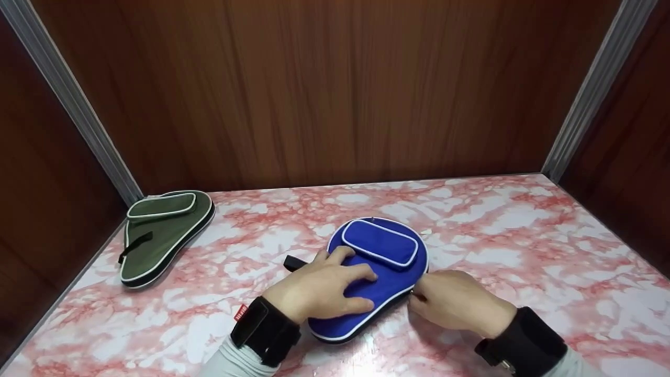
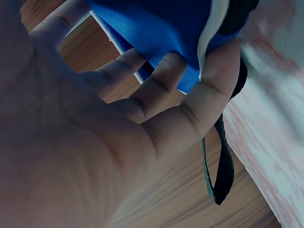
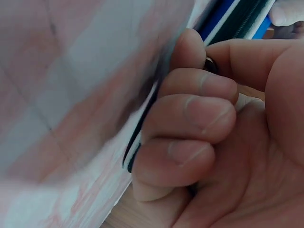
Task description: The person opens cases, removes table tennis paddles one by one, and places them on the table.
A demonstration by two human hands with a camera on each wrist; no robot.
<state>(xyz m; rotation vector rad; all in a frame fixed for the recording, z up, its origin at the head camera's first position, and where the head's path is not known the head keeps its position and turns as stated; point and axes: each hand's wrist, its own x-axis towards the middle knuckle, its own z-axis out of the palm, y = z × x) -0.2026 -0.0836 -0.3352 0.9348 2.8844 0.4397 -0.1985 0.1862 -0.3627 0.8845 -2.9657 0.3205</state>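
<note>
While the green paddle case lies untouched at the left of the frame, near the corner of the pink marbled tabletop, the work sits at lower centre. The left hand lies flat on the blue paddle case, fingers spread and relaxed over the fabric just below the raised pocket, pressing it down; its wrist view shows the fingertips against blue cloth, with the black loop strap hanging past them. Right of that, the right hand is curled against the case's edge, thumb and forefinger pinching what looks like the small metal zip pull where the dark zipper band runs between the white piping.

As I see it, the risk is the case sliding: the marble looks slick, and a hard tug along the curve could spin the case out from under that flat palm. The pull is tiny, so the pinch may slip off it. Fabric near the bend could also catch in the teeth if the zip is dragged at an angle.
</note>
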